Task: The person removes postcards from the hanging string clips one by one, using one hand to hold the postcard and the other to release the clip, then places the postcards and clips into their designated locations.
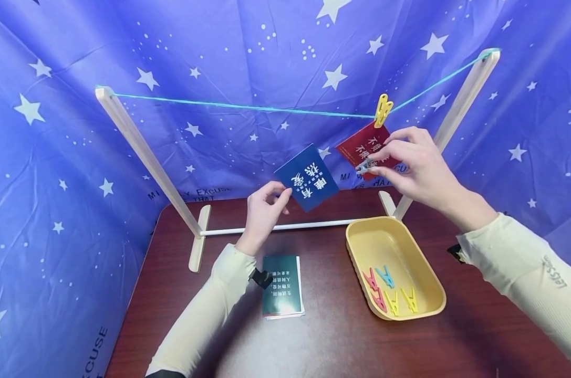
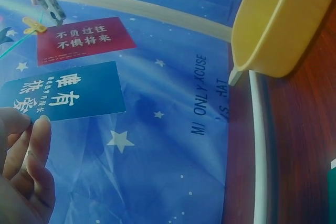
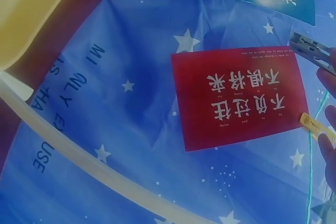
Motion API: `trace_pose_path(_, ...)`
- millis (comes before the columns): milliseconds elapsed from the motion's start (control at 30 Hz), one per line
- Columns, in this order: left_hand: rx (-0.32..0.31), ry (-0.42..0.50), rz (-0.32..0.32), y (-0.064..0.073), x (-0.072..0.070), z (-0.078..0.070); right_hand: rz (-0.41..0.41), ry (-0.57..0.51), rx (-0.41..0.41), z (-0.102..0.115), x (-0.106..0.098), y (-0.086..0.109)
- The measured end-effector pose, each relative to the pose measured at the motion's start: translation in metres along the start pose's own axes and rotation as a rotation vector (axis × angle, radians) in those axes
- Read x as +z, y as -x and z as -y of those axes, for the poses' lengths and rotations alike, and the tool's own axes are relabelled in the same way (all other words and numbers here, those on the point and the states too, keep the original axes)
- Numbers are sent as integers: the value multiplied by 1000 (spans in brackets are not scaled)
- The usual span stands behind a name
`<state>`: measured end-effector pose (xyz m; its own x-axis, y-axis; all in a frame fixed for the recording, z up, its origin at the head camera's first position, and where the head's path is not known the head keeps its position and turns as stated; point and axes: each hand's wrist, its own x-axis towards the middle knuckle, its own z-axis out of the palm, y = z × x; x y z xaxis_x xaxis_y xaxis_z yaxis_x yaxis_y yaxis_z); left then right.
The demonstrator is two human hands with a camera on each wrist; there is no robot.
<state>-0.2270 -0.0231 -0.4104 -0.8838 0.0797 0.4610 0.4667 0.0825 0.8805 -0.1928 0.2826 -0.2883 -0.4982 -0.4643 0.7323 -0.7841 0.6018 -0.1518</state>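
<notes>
My left hand [image 1: 265,211] pinches the lower left edge of a blue card [image 1: 309,176] with white characters, thumb against index finger. The card is tilted and sits below the green string [image 1: 247,107]. In my right hand [image 1: 419,163] a grey clothespin [image 3: 311,50] is pinched between thumb and fingers, in front of a red card [image 1: 356,144]. That red card hangs from the string by a yellow clothespin [image 1: 383,111], which pulls the string down into a dip. In the left wrist view the blue card [image 2: 68,93] is beside the red card [image 2: 86,40].
A yellow basin [image 1: 419,262] on the table holds several pink, blue and yellow clothespins. Left of it lies a stack of cards, a green one [image 1: 282,286] on top. Wooden posts [image 1: 145,157] carry the string, with a white bar [image 1: 313,225] low between them. A starry blue curtain [image 1: 247,58] hangs behind.
</notes>
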Motion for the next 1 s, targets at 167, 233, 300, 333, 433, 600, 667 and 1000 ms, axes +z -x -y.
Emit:
trace_pose_path(167, -23, -5, 0, 4, 0, 0, 17, 9, -8, -1, 2, 6)
trace_pose_path(233, -21, -3, -2, 5, -1, 1, 27, 9, -12, -1, 3, 8)
trace_pose_path(300, -15, -13, -6, 6, -2, 2, 26, -3, -7, -1, 4, 10)
trace_pose_path(333, -12, -17, -8, 7, -3, 2, 26, -8, -7, -2, 4, 11)
trace_pose_path(433, -4, -13, -9, 9, -7, 5, 28, -22, 0, -2, 7, 15)
trace_pose_path(600, -7, -11, 2, 15, -11, 7, 58, -13, -11, -3, 9, 23)
trace_pose_path(667, -9, -13, 8, 16, -12, 8, 68, -7, -12, -3, 9, 25)
trace_pose_path(1000, -21, -15, 14, 21, -12, 10, 61, -22, 3, -2, 13, 32)
